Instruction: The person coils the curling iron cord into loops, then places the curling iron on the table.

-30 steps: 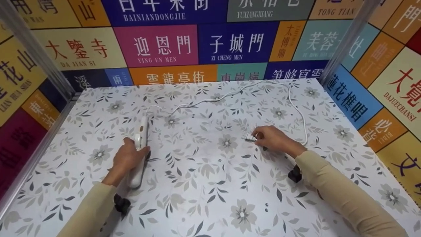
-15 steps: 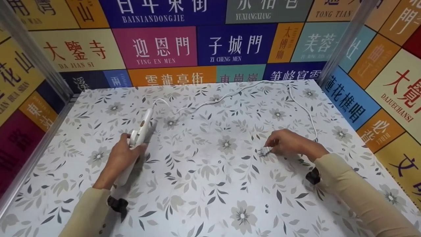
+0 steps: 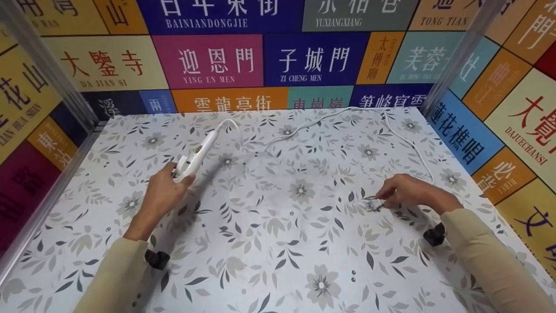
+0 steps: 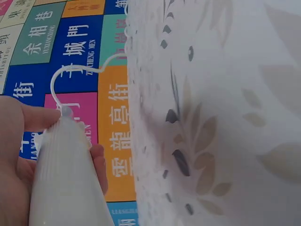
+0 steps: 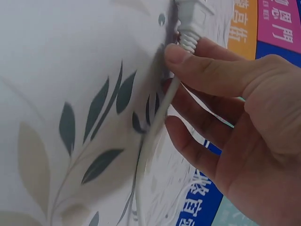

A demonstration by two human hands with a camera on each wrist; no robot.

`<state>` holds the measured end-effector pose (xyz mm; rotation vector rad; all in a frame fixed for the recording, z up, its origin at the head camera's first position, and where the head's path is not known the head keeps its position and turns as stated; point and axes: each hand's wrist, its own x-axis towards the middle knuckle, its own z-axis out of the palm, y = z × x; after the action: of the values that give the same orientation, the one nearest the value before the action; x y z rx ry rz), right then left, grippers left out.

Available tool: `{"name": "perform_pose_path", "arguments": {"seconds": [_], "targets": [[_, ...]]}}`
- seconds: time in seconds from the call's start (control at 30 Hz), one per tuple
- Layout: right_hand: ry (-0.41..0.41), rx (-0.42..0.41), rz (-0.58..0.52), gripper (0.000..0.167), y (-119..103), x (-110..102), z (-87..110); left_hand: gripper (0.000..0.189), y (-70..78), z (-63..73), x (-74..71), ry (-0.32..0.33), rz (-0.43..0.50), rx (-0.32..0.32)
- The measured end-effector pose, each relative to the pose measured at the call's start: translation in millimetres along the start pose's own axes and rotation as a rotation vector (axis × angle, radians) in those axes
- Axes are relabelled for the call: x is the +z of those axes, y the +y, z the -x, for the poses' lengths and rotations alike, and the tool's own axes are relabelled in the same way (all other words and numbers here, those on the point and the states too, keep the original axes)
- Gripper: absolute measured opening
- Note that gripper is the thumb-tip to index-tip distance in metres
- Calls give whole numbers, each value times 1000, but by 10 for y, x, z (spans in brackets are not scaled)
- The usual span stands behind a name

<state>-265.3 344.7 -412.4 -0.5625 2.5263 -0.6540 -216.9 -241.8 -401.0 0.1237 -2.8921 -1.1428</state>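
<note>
My left hand (image 3: 164, 189) grips a white corded hair iron (image 3: 195, 161), a long wand with a raised lever and an oval brownish button. Its cord end points away and to the right, tilted above the table, with a shadow below. In the left wrist view, the pale body of the iron (image 4: 68, 174) widens toward the camera and hides part of the fingers. Over at the right, my right hand (image 3: 404, 191) pinches the cord just behind the white plug (image 3: 373, 204). Thumb and index finger (image 5: 207, 68) meet at the plug's ribbed neck in the right wrist view.
A thin white cord (image 3: 304, 126) loops from the iron along the table's back edge and returns down the right side. The table (image 3: 260, 243) has a leaf-and-flower cover. Panels with coloured signs (image 3: 208, 61) wall its back and sides.
My left hand has lifted the hair iron and swung its cord end away and rightward. My right hand has drawn the plug to the right and slightly nearer, shifting the cord outward.
</note>
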Motion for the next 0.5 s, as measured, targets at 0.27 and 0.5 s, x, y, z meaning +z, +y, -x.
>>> {"name": "perform_pose_path", "arguments": {"seconds": [0.27,0.5], "targets": [[-76,25,46,22,150,-105,109,57,114,-92,-3,67,-75,120],[-180,87,51,20,155,-146,174,47,163,-180,41,125,-89,266]]}}
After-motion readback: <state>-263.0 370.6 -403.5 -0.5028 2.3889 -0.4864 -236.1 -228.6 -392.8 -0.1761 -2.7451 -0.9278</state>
